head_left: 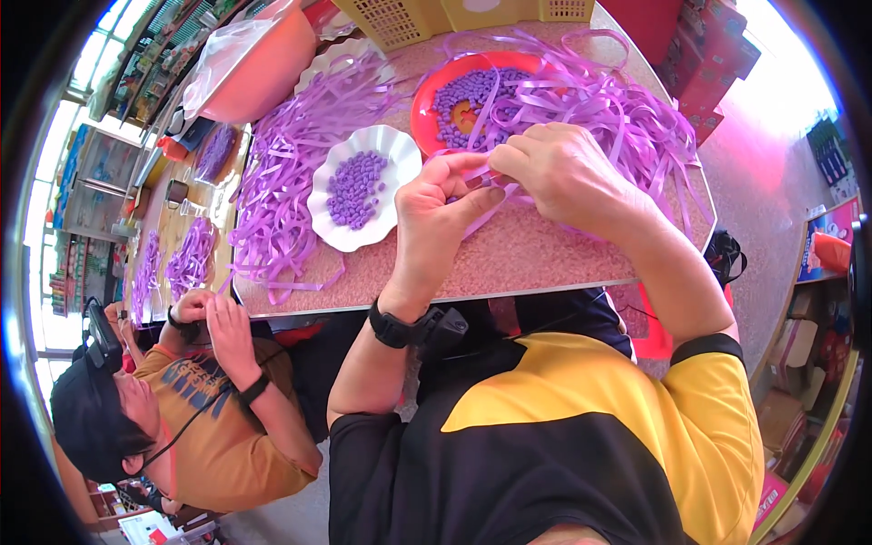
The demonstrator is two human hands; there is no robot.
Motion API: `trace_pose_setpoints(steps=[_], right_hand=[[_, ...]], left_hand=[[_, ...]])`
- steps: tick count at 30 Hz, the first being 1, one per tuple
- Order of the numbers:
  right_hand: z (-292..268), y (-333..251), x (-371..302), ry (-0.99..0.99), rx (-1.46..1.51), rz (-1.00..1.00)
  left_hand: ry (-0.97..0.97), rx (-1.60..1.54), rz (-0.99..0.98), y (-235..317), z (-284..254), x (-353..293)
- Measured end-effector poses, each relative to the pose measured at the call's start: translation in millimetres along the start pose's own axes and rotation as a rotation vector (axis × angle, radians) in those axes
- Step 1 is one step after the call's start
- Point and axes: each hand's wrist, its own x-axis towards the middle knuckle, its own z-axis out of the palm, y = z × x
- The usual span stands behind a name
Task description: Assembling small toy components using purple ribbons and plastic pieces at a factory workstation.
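My left hand and my right hand meet above the near part of the table. Both are closed, pinching a thin purple ribbon between them. A small dark purple piece, perhaps a bead, shows by the left fingers, too small to be sure of. Just beyond my hands sits a red plate holding many purple beads, with loose ribbon trailing over it. Left of my left hand stands a white scalloped bowl with more purple beads.
Purple ribbons lie heaped at the left and right of the table. A yellow crate and a pink basin stand at the back. On my left, a co-worker in an orange shirt sits with hands raised.
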Motion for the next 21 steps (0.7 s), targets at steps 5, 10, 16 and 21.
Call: trace_pose_setpoints(steps=[5,10,16,21], right_hand=[[-1,0,0,-0.047,0.017,0.002],[-7,10,0,-0.043,0.043,0.055],[-14,10,5,-0.135,0.46,0.279],[-22,16,5,-0.161,0.405,0.35]], left_hand=[[0.021,-0.153,-0.065,1,1,-2],[0.172,-0.208,-0.119,2,-17,-4],[0.175,-0.15,-0.029,4,-23,-10],[0.167,-0.214,-0.023,-1,-30,-8]])
